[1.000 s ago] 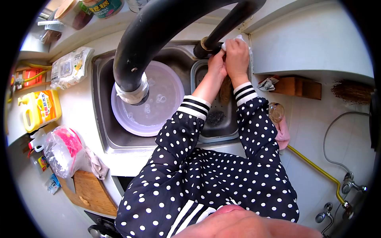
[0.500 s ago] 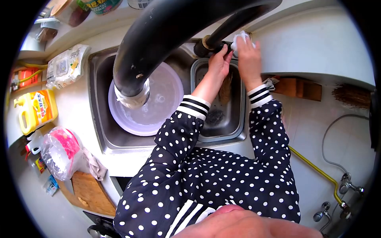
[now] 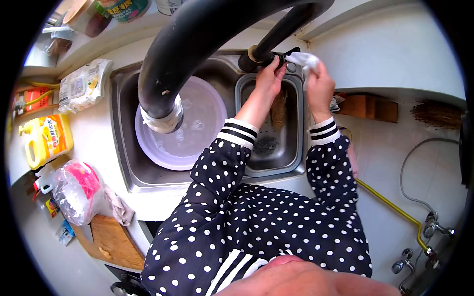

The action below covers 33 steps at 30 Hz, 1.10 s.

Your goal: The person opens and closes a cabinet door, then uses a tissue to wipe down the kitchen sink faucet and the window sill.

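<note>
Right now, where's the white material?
Head view, upper right of centre: the white material is held in the right hand, its left end near the black faucet base behind the small basin.

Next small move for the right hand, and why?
Probably ease the right hand toward the black tap base: it grips white material stretching toward that fitting, where the left hand's fingertips also sit.

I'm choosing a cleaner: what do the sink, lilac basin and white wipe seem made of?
Sink: probably stainless steel, satin grey with metallic highlights. Lilac basin: likely smooth plastic, evenly coloured. White wipe: perhaps tissue or thin cloth, limp but blurred.
</note>
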Available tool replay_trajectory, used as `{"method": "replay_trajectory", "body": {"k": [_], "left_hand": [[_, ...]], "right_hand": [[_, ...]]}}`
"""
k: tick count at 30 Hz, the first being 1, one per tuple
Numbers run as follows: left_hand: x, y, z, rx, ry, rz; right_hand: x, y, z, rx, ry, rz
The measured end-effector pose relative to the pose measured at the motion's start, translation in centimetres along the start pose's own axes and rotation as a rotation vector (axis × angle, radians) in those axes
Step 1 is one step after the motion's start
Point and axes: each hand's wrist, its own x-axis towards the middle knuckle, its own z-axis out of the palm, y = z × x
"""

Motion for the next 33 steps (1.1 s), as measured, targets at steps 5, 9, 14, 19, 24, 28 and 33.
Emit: {"method": "replay_trajectory", "body": {"k": [5,9,14,19,24,28,33], "left_hand": [[0.2,-0.2,-0.6,0.155,0.112,0.028],[-0.9,0.1,0.4,0.173,0.055,0.094],[-1.1,0.0,0.3,0.208,0.063,0.105],[-1.4,0.4,-0.5,0.38,0.067,0.075],[-7.6,3.4,-0.7,0.596,0.247,0.04],[-9.5,5.7,-4.0,0.457,0.256,0.075],[-11.5,6.0,-3.2,0.44,-0.007,0.182]], "right_hand": [[1.0,4.2,8.1,0.978,0.027,0.395],[-1.5,2.4,9.8,0.546,-0.04,0.311],[-1.0,2.1,9.2,0.762,-0.115,0.439],[-4.7,2.7,6.9,0.73,-0.341,0.303],[-1.8,-3.2,5.5,0.323,0.215,-0.088],[-4.7,-2.9,10.6,0.176,0.064,-0.17],[-9.5,-2.6,10.0,0.48,-0.238,0.062]]}}
